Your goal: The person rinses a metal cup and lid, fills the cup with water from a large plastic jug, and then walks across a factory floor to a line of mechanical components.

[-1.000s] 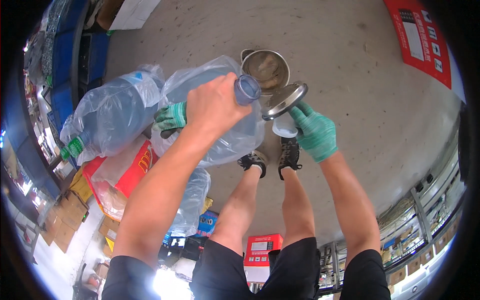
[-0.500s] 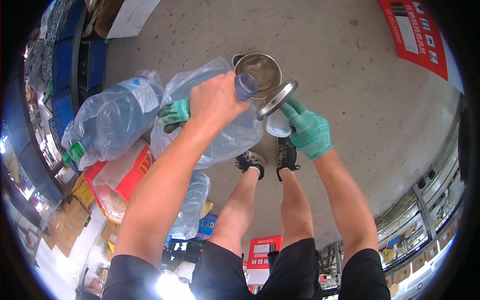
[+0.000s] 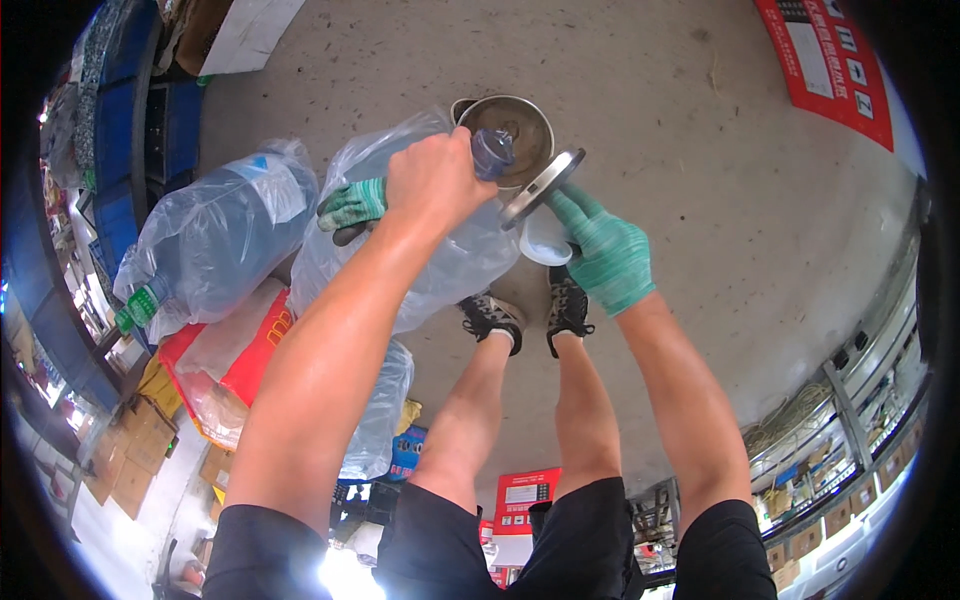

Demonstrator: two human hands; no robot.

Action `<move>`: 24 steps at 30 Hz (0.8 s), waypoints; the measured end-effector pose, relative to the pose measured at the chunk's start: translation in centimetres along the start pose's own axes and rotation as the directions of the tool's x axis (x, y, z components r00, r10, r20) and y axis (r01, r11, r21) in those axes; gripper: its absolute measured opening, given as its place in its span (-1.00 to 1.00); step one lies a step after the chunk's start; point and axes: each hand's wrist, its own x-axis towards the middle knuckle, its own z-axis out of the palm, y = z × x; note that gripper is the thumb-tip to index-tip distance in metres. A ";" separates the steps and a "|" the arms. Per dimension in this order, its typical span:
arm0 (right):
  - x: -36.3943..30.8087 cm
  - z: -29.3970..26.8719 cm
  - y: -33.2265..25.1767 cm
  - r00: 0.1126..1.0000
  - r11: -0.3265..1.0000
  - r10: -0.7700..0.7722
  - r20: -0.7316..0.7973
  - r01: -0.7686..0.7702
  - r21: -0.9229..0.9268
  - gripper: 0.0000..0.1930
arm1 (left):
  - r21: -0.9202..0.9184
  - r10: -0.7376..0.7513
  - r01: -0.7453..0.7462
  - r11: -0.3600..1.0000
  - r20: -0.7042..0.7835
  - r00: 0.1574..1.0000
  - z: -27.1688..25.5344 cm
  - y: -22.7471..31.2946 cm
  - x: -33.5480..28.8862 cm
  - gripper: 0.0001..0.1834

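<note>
Bare concrete floor (image 3: 700, 200) fills the upper field, with a red printed sheet (image 3: 825, 60) lying at its upper right and blue crates (image 3: 120, 140) along the left margin. At centre, the bare left hand (image 3: 435, 180) is closed around the neck of a large clear water bottle (image 3: 430, 250) wrapped in thin plastic film, its bluish mouth (image 3: 493, 152) tilted over a round metal bowl (image 3: 510, 130) on the floor; the bowl's contents cannot be told. A green glove (image 3: 352, 205) lies against the bottle's shoulder, just beside that hand. The right hand (image 3: 605, 250), in a green glove, is closed on a small white cup-like piece (image 3: 545, 240) and touches a metal disc (image 3: 542, 187) held on edge beside the bowl's rim. A second wrapped bottle (image 3: 215, 235) with a green cap lies to the left, near a red-and-white sack (image 3: 225, 370). Open floor extends right of the bowl; the left side is crowded with bottles and boxes. Compared with half a second earlier, the hands, bottle and disc keep nearly the same arrangement.
</note>
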 end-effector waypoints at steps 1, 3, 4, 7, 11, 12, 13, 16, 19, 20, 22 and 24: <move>0.0 0.0 0.1 1.000 1.000 0.001 0.001 -0.001 -0.001 -0.22 | -0.001 0.001 -0.001 1.000 0.001 1.000 0.0 0.0 0.1 -0.54; 0.0 0.1 0.3 1.000 1.000 -0.008 -0.024 0.008 -0.023 -0.21 | 0.016 -0.007 0.007 1.000 -0.011 1.000 0.2 -0.1 0.3 -0.54; 0.0 0.1 0.3 1.000 1.000 -0.008 -0.024 0.007 -0.024 -0.21 | 0.016 -0.007 0.007 1.000 -0.011 1.000 0.3 -0.1 0.5 -0.54; 0.1 0.0 0.3 0.999 1.000 -0.019 -0.036 0.019 -0.012 -0.21 | 0.045 -0.028 0.029 0.999 -0.028 0.999 0.3 -0.3 0.8 -0.54; 0.2 -0.2 0.0 0.999 1.000 -0.020 -0.033 0.019 -0.009 -0.22 | 0.045 -0.016 0.018 0.999 -0.031 0.999 0.0 -0.6 0.8 -0.54; 0.2 -0.2 0.0 0.999 1.000 -0.027 -0.041 0.027 -0.008 -0.23 | 0.043 -0.016 0.017 0.999 -0.025 1.000 -0.1 -0.5 0.8 -0.54; 0.2 -0.3 0.0 0.999 1.000 -0.027 -0.039 0.027 -0.009 -0.23 | 0.041 -0.017 0.018 0.999 -0.024 1.000 -0.1 -0.5 0.7 -0.54; 0.4 -0.3 -0.2 0.999 0.999 -0.022 -0.024 0.021 -0.029 -0.27 | 0.039 -0.011 0.013 0.999 -0.033 0.999 0.3 -0.6 0.6 -0.55; 0.6 -0.4 -0.4 0.999 0.999 -0.034 -0.029 0.033 -0.043 -0.27 | 0.029 -0.005 0.006 1.000 -0.038 0.999 0.5 -0.5 0.6 -0.55; 0.6 -0.5 -0.4 0.999 0.999 -0.033 -0.029 0.032 -0.042 -0.27 | 0.028 -0.001 0.002 1.000 -0.039 0.999 0.4 -0.4 0.5 -0.55; 0.5 -0.5 -0.4 0.999 0.999 -0.032 -0.029 0.031 -0.043 -0.28 | 0.026 0.002 -0.001 1.000 -0.039 0.999 0.3 -0.2 0.3 -0.55; 0.4 -0.4 -0.2 0.998 0.998 -0.041 -0.055 0.038 -0.044 -0.29 | 0.023 0.007 -0.006 1.000 -0.017 1.000 0.3 0.0 0.2 -0.54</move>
